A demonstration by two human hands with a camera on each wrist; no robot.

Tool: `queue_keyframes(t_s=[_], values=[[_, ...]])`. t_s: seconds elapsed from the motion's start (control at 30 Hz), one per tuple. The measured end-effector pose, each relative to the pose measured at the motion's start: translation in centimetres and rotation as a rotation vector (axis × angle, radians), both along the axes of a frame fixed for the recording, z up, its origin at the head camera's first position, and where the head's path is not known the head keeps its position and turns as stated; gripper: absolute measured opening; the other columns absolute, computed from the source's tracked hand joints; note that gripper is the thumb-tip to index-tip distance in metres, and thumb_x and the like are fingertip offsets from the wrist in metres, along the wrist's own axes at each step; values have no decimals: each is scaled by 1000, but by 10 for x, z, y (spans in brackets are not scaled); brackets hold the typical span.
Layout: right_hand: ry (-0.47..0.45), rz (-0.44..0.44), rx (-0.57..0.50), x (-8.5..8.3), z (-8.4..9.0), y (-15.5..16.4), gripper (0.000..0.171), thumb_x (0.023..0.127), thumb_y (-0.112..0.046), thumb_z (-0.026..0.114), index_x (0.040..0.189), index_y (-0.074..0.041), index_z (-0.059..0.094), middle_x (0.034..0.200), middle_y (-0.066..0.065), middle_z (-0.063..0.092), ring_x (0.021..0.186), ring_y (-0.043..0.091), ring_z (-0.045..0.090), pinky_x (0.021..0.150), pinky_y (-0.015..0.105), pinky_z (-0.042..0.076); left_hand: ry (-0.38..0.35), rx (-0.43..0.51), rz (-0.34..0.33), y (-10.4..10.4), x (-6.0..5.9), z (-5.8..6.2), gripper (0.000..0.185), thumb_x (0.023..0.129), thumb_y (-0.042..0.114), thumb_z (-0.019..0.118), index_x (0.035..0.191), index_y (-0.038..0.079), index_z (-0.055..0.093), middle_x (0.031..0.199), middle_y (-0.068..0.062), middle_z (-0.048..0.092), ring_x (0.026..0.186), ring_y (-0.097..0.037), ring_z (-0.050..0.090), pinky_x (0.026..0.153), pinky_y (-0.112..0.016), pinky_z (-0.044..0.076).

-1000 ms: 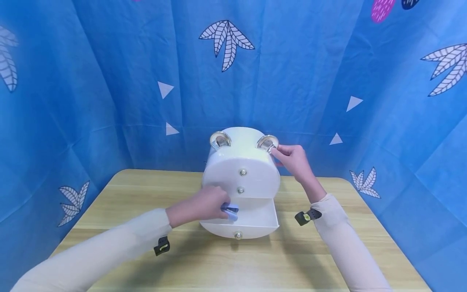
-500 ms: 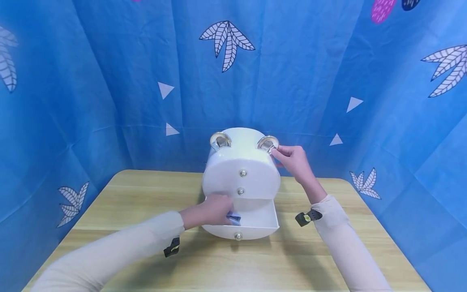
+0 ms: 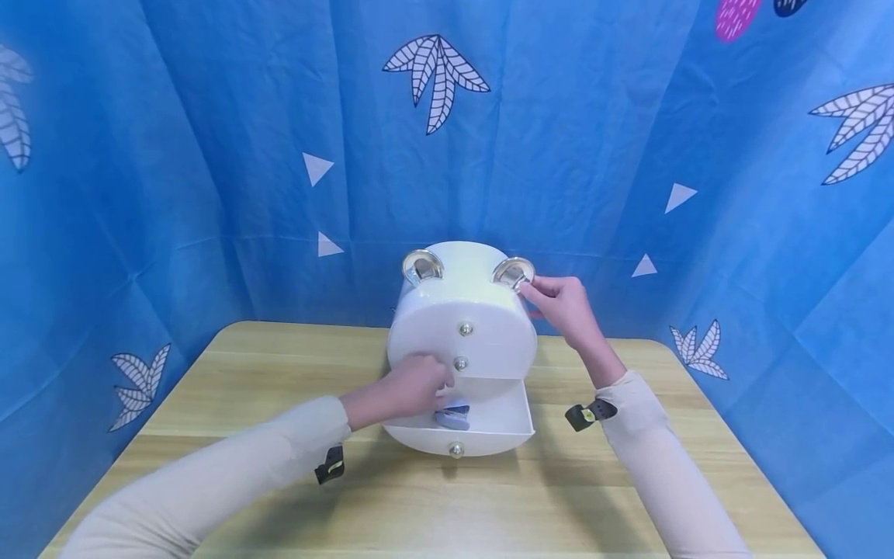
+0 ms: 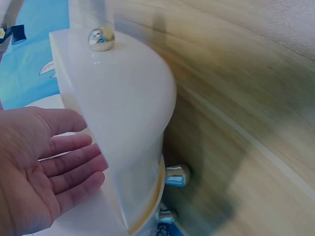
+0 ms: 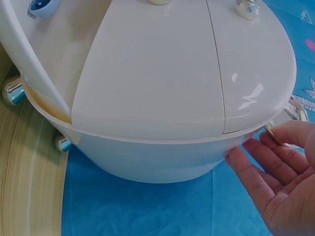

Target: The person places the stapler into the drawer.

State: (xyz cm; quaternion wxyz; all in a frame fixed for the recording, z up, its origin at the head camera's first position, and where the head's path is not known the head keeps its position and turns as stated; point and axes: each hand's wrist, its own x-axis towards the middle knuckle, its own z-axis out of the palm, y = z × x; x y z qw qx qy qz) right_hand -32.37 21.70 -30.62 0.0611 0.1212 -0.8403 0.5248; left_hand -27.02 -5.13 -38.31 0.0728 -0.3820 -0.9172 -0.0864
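Observation:
A white storage box (image 3: 461, 341) with round metallic ears stands on the table, its bottom drawer (image 3: 499, 419) pulled out. Inside that drawer lies a small light-purple stapler (image 3: 452, 419); part of it shows at the top left of the right wrist view (image 5: 43, 7). Just above and left of the stapler is my left hand (image 3: 419, 384), apart from it. Its fingers (image 4: 74, 172) are relaxed and hold nothing in the left wrist view. My right hand (image 3: 567, 310) pinches the rim of the box's right ear (image 3: 513, 273), with fingertips (image 5: 234, 157) against the box's side.
Two more knobs (image 3: 466, 330) sit on the closed upper drawers, and another knob (image 3: 456, 450) is on the pulled-out drawer's front. A left ear (image 3: 422, 268) tops the box. Behind the wooden table (image 3: 293, 373) hangs a blue patterned curtain (image 3: 265, 155).
My left hand has carried the stapler slightly right within the drawer, let go of it and lifted a little. The right hand stays at the ear.

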Motion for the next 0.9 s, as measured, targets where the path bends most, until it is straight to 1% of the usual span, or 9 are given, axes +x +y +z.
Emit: queue_keyframes(t_s=[0.1,0.2,0.4,0.5,0.6,0.63,0.77,0.83,0.9], values=[[-6,-2,-3,0,0,1,40,100,-29,66,131,-4,68,132,20,68,125,34,64,88,43,60,-9,33,-4,-1,-1,3,16,86,24,81,94,10,80,86,-3,79,80,-19,73,75,-32,58],[-10,0,-5,0,-1,1,41,100,-29,66,132,-4,67,133,20,68,126,34,64,88,43,60,-34,105,-17,-3,0,9,17,85,20,80,97,7,81,90,-4,80,83,-18,74,79,-31,59],[-8,1,-7,2,0,0,41,100,-29,66,132,-4,67,133,20,67,127,34,63,89,45,60,-145,285,-45,-4,14,30,14,88,13,74,99,7,81,89,-3,80,77,-9,73,72,-18,57],[-8,1,-7,1,0,0,41,100,-29,66,133,-4,67,133,20,67,127,35,63,89,45,60,-274,364,-30,-4,25,37,15,92,17,73,103,11,81,92,1,80,81,-6,71,76,-18,57],[-4,-4,-5,0,0,-1,40,100,-29,66,132,-4,68,133,20,67,126,35,63,88,44,60,-453,451,-24,-5,37,39,16,95,19,73,107,12,80,96,3,79,89,-6,71,84,-23,58],[-2,-7,-6,-1,0,0,40,100,-29,66,131,-4,68,132,20,68,125,35,64,88,44,60,-515,482,-30,-5,41,38,17,95,20,72,108,11,80,97,1,79,91,-8,72,87,-26,58],[5,-15,-4,-1,-1,-1,39,100,-28,66,129,-3,69,130,19,69,123,34,65,87,43,61,-749,578,-40,-5,53,26,22,98,20,68,110,4,77,96,-8,79,94,-16,74,87,-34,61],[7,-17,-1,-1,-1,-1,39,100,-29,66,129,-3,70,129,20,69,122,34,65,87,43,61,-842,608,-38,-6,59,18,25,99,21,66,110,0,76,96,-13,79,93,-20,75,85,-36,62],[7,-17,3,-2,-1,-1,38,100,-29,66,128,-3,70,127,20,70,121,34,66,86,43,61,-915,621,-25,-7,64,11,27,99,23,65,108,0,76,97,-14,78,93,-21,74,84,-37,62]])
